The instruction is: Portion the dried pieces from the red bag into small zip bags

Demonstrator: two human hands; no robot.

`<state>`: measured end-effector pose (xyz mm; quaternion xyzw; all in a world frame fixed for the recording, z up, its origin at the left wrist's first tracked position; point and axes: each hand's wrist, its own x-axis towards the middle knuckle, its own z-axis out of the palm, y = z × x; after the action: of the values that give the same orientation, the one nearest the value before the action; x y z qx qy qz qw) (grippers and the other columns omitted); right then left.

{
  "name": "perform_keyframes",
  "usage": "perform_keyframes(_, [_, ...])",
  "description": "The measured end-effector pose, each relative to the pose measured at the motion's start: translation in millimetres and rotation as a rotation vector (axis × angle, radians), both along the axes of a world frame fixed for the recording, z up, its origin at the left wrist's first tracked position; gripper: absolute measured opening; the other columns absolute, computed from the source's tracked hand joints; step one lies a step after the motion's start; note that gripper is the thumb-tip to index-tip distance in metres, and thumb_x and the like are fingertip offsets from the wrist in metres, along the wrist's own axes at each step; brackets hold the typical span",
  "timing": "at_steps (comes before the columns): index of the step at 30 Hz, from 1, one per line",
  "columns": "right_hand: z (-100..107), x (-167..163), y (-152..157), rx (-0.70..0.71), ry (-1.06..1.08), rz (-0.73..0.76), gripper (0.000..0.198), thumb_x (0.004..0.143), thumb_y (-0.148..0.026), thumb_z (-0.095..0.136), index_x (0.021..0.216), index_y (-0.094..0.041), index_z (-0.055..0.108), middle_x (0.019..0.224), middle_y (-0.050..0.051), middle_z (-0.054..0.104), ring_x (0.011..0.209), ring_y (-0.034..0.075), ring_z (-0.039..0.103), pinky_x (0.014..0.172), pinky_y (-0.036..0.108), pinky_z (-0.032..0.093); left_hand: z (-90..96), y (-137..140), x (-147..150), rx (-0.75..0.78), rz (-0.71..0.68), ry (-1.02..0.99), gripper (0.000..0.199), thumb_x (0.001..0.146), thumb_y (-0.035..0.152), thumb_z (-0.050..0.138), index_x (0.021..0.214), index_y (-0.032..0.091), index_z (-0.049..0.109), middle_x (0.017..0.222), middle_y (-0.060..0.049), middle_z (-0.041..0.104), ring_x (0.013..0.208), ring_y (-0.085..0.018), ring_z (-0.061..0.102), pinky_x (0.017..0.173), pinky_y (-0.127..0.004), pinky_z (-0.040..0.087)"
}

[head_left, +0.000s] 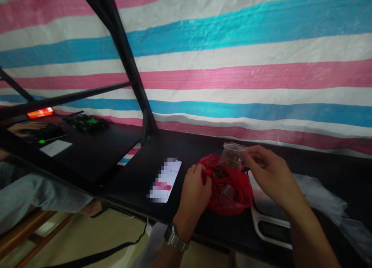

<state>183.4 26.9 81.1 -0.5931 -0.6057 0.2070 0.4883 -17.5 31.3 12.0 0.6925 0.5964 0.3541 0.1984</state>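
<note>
My right hand [270,173] pinches the edge of a small clear zip-lock bag [231,155] between thumb and fingers. Small brown pieces show inside that bag, which is held over a red plastic bag [242,194]. My left hand [194,188], with a metal watch on its wrist, has its fingers curled on the near-left rim of the red bag. The red bag gapes upward, and many small brown pieces [220,174] lie in it. Among them sits a small clear plastic cup [228,191].
A silver-grey scale [271,225] stands right of the red bag, partly under my right forearm. Beyond it lie several clear zip-lock bags [316,194]. A phone with a lit screen [168,182] lies left. Another person's hand [27,126] is at the far-left table.
</note>
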Motion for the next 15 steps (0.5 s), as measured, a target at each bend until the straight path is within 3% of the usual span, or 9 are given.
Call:
perform_keyframes(3, [0, -1, 0, -0.001, -0.035, 0.002, 0.028, 0.089, -0.049, 0.063, 0.092, -0.023, 0.073, 0.084, 0.006, 0.080, 0.073, 0.023, 0.074, 0.068, 0.034, 0.054, -1.6, 4, -7, 0.056, 0.172, -0.280, 0.019, 0.086, 0.007, 0.057, 0.082, 0.024, 0.050, 0.076, 0.004, 0.054, 0.072, -0.018, 0.054, 0.071, -0.031, 0.041])
perform_keyframes(6, [-3, 0, 0, -0.007, -0.071, 0.011, 0.027, 0.090, -0.048, 0.062, 0.091, -0.023, 0.072, 0.084, 0.006, 0.080, 0.075, 0.024, 0.074, 0.070, 0.036, 0.054, -9.7, 4, -15, 0.123, 0.310, -0.392, 0.020, 0.082, 0.009, 0.057, 0.078, 0.025, 0.045, 0.069, 0.007, 0.044, 0.065, -0.016, 0.047, 0.065, -0.030, 0.036])
perform_keyframes(11, [-8, 2, 1, -0.032, -0.095, 0.059, 0.029, 0.092, -0.048, 0.060, 0.094, -0.023, 0.073, 0.089, 0.007, 0.080, 0.081, 0.025, 0.075, 0.076, 0.038, 0.055, -26.5, 5, -23, 0.225, 0.334, -0.488, 0.017, 0.078, 0.011, 0.056, 0.082, 0.025, 0.047, 0.077, 0.004, 0.045, 0.070, -0.017, 0.046, 0.068, -0.031, 0.039])
perform_keyframes(15, [-6, -2, -1, -0.042, -0.069, 0.076, 0.029, 0.092, -0.048, 0.060, 0.094, -0.022, 0.074, 0.089, 0.007, 0.080, 0.081, 0.025, 0.075, 0.076, 0.038, 0.056, -15.1, -2, -22, 0.429, 0.254, -0.471, 0.025, 0.079, 0.010, 0.057, 0.101, 0.022, 0.056, 0.094, -0.001, 0.053, 0.084, -0.019, 0.051, 0.077, -0.033, 0.044])
